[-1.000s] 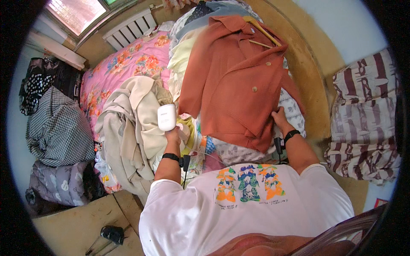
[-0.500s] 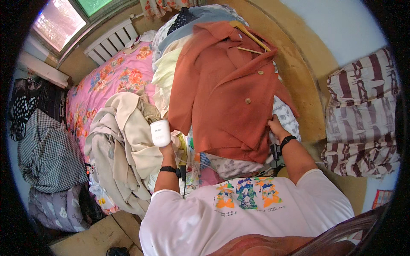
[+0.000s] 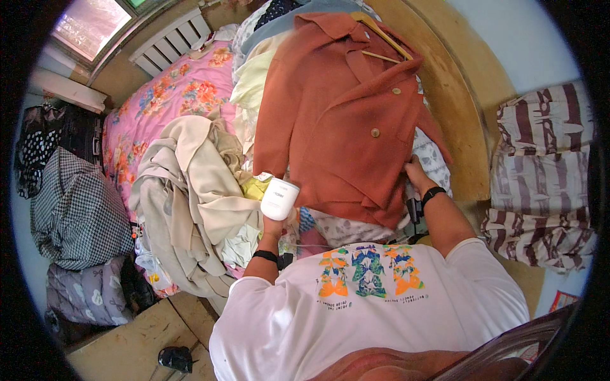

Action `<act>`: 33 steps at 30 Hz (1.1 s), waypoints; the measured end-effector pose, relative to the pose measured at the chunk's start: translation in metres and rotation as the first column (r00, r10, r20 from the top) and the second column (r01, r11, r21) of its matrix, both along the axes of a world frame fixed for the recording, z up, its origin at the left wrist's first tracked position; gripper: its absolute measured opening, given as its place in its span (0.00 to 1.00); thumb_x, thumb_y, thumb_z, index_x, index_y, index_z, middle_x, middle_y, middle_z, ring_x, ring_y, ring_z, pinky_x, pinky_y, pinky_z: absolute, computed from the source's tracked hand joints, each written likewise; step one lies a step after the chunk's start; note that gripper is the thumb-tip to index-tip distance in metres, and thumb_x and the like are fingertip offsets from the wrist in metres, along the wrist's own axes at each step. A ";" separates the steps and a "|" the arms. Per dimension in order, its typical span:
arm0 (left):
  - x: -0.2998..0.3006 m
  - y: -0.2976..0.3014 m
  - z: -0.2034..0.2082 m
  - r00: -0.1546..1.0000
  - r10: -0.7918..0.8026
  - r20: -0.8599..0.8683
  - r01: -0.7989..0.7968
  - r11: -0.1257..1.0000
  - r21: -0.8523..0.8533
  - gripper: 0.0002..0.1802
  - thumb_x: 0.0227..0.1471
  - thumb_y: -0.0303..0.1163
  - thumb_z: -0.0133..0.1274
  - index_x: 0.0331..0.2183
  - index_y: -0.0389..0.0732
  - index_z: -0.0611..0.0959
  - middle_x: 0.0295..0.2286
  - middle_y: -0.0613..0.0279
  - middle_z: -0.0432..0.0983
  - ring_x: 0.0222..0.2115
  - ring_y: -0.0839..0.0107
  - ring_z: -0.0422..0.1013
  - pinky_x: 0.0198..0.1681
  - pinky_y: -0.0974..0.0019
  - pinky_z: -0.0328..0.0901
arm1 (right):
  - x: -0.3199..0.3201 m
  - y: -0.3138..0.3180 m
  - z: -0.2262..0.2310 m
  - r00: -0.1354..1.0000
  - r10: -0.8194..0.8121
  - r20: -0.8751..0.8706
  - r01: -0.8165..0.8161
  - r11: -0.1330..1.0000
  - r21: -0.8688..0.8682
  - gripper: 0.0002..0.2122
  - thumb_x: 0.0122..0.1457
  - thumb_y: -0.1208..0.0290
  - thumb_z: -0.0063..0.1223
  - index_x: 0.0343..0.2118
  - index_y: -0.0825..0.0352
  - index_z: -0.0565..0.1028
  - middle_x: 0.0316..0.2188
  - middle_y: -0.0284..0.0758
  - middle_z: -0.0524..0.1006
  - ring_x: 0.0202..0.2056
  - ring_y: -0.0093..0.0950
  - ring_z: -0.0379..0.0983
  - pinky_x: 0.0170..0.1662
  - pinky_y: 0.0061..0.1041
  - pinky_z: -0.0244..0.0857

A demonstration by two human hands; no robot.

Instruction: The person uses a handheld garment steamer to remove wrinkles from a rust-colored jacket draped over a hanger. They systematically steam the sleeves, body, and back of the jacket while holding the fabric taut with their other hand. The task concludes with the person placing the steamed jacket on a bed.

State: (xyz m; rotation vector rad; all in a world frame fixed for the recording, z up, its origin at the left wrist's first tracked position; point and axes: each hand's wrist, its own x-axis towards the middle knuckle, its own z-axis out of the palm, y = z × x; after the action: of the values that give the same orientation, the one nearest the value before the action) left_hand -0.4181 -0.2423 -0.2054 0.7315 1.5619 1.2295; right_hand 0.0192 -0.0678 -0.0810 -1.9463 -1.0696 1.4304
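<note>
A rust-orange coat [image 3: 337,120] lies spread out with its front up, a wooden hanger [image 3: 384,38] in its collar. My left hand [image 3: 273,227], mostly hidden, is closed around a white handheld garment steamer [image 3: 280,199]. The steamer is beside the coat's left edge, just below the sleeve cuff; I cannot tell whether it touches the cloth. At the coat's right edge, my right hand [image 3: 414,171] has its fingers closed on the cloth near the hem. White patterned bedding [image 3: 429,155] shows under the coat.
Beige garments [image 3: 190,171] are heaped left of the steamer on a pink floral bedcover [image 3: 159,95]. A houndstooth bundle [image 3: 79,209] and a grey padded item [image 3: 86,289] sit at the far left. Brown-and-white striped fabric [image 3: 540,171] is at the right. A thin cord [image 3: 311,245] runs near my body.
My left hand has moved the steamer rightward, from the beige garments to below the coat's sleeve cuff. My right hand stays at the coat's edge. The view has shifted slightly.
</note>
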 end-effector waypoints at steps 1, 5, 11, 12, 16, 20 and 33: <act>0.005 0.000 0.013 1.000 -0.015 -0.010 0.014 0.998 -0.060 0.23 0.42 0.31 0.60 0.43 0.40 0.75 0.32 0.63 0.74 0.28 0.70 0.70 0.29 0.66 0.66 | 0.004 0.001 -0.004 0.999 0.014 0.036 -0.013 1.000 -0.018 0.29 0.49 0.72 0.46 0.54 0.75 0.53 0.52 0.48 0.60 0.52 0.41 0.59 0.55 0.35 0.54; 0.014 -0.011 0.037 0.996 0.088 -0.034 -0.091 0.989 -0.119 0.19 0.44 0.32 0.59 0.40 0.42 0.76 0.24 0.64 0.72 0.18 0.73 0.67 0.18 0.66 0.62 | 0.007 0.001 -0.009 0.999 0.014 0.029 -0.012 0.999 -0.047 0.32 0.49 0.69 0.49 0.56 0.73 0.50 0.53 0.49 0.59 0.53 0.43 0.58 0.55 0.37 0.54; 0.002 -0.050 -0.048 0.934 0.317 0.167 -0.249 0.910 -0.332 0.15 0.49 0.31 0.52 0.41 0.43 0.74 0.25 0.64 0.72 0.19 0.72 0.68 0.19 0.66 0.63 | 0.003 -0.001 0.002 0.999 0.012 -0.037 -0.013 1.000 -0.028 0.33 0.49 0.67 0.51 0.57 0.73 0.50 0.54 0.48 0.59 0.54 0.43 0.57 0.57 0.36 0.52; 0.002 -0.055 -0.053 0.907 0.359 0.221 -0.270 0.897 -0.350 0.15 0.50 0.31 0.52 0.42 0.42 0.74 0.25 0.64 0.72 0.20 0.72 0.68 0.19 0.66 0.63 | 0.006 0.001 0.000 0.999 0.029 -0.018 -0.029 0.999 -0.034 0.33 0.49 0.67 0.51 0.56 0.73 0.50 0.54 0.48 0.59 0.54 0.43 0.57 0.57 0.36 0.52; 0.015 -0.066 -0.056 0.699 0.533 0.477 -0.445 0.846 -0.293 0.14 0.51 0.30 0.50 0.42 0.42 0.73 0.26 0.64 0.72 0.21 0.71 0.69 0.21 0.66 0.64 | 0.002 -0.006 0.003 0.991 0.009 -0.134 -0.001 0.998 0.061 0.34 0.49 0.67 0.51 0.57 0.74 0.51 0.54 0.48 0.59 0.53 0.43 0.58 0.57 0.35 0.52; 0.030 -0.054 -0.057 0.425 0.569 0.704 -0.606 0.757 -0.245 0.14 0.52 0.29 0.48 0.43 0.41 0.73 0.27 0.63 0.73 0.23 0.71 0.70 0.23 0.66 0.65 | 0.003 -0.002 0.004 0.998 0.059 0.015 -0.060 0.997 0.038 0.33 0.48 0.67 0.51 0.55 0.75 0.53 0.52 0.49 0.60 0.52 0.42 0.59 0.54 0.35 0.56; 0.051 -0.042 -0.124 0.938 -0.116 -0.325 0.124 0.992 0.005 0.25 0.32 0.37 0.62 0.37 0.39 0.76 0.35 0.50 0.72 0.39 0.47 0.66 0.43 0.51 0.61 | 0.002 -0.007 0.026 0.989 0.138 0.055 -0.135 0.990 -0.042 0.33 0.49 0.68 0.46 0.57 0.77 0.49 0.55 0.52 0.58 0.54 0.43 0.58 0.56 0.38 0.52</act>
State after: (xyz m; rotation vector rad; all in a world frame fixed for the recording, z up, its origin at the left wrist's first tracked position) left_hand -0.3666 -0.2839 -0.3295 1.0735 1.7397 1.0787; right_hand 0.0217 -0.0744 -0.0552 -1.9852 -1.2312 1.4846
